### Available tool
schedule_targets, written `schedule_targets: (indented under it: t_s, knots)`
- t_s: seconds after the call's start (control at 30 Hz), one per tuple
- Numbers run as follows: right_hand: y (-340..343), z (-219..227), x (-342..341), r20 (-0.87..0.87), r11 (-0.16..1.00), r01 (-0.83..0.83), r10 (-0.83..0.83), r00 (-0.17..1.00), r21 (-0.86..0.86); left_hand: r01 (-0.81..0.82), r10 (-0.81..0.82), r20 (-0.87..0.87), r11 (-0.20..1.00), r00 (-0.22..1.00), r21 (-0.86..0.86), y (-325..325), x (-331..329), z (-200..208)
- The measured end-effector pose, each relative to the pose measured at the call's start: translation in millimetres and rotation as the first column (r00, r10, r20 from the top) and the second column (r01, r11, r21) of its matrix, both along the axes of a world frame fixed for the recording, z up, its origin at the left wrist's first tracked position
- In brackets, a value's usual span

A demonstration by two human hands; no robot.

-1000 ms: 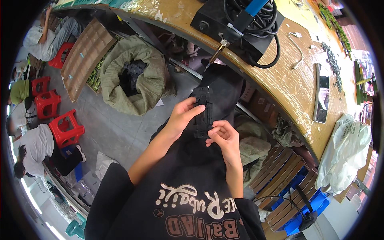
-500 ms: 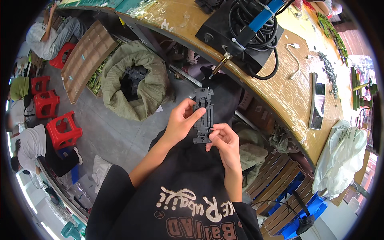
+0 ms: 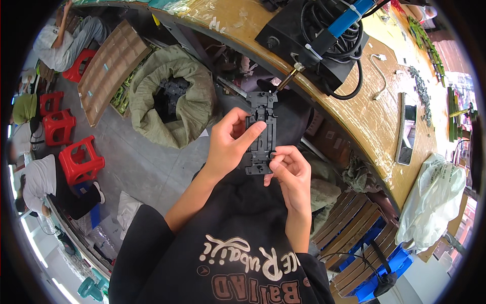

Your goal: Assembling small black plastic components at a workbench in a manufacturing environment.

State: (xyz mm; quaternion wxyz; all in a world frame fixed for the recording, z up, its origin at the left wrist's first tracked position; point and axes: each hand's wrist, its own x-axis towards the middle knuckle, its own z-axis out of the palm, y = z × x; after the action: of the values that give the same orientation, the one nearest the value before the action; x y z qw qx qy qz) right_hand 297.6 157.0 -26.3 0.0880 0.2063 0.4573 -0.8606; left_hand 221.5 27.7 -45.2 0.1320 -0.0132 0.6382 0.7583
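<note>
A long black plastic part [image 3: 262,137] with notched, wider ends is held upright before my lap. My left hand [image 3: 231,141] grips it from the left, thumb across its face and fingers behind it. At its lower right edge my right hand [image 3: 291,172] is closed in a pinch; whether a small piece sits between those fingertips I cannot make out. Just beyond the part's far end is the metal tip of a soldering iron [image 3: 289,78], which has a blue handle and leans over the table edge. The tip and the part's top corner nearly meet in the picture.
A black box [image 3: 276,38] with coiled cable stands on the wooden table [image 3: 377,137], near a long tray [image 3: 405,129] and small dark pieces [image 3: 419,88]. A green woven sack [image 3: 144,114] of black parts sits left, beside red stools [image 3: 81,159]. Other people sit farther left.
Both hands have carried the black part slightly away from me, its far end now up by the iron's tip. The left hand's hold is unchanged, and the right hand remains at the lower right edge.
</note>
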Motion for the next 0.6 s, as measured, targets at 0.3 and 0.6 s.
schedule_targets:
  t_s: [0.3, 0.6]
  knots:
    - [1.1, 6.5, -2.8, -0.016, 1.0, 0.016, -0.016, 1.0, -0.01, 0.006, -0.007, -0.031, 1.0, 1.0, -0.017, -0.9, -4.3, 2.2]
    - [1.7, 9.4, -4.2, -0.055, 1.0, 0.026, -0.026, 0.998, -0.005, -0.023, 0.024, -0.058, 1.0, 0.998, 0.016, 3.4, -6.5, 6.9]
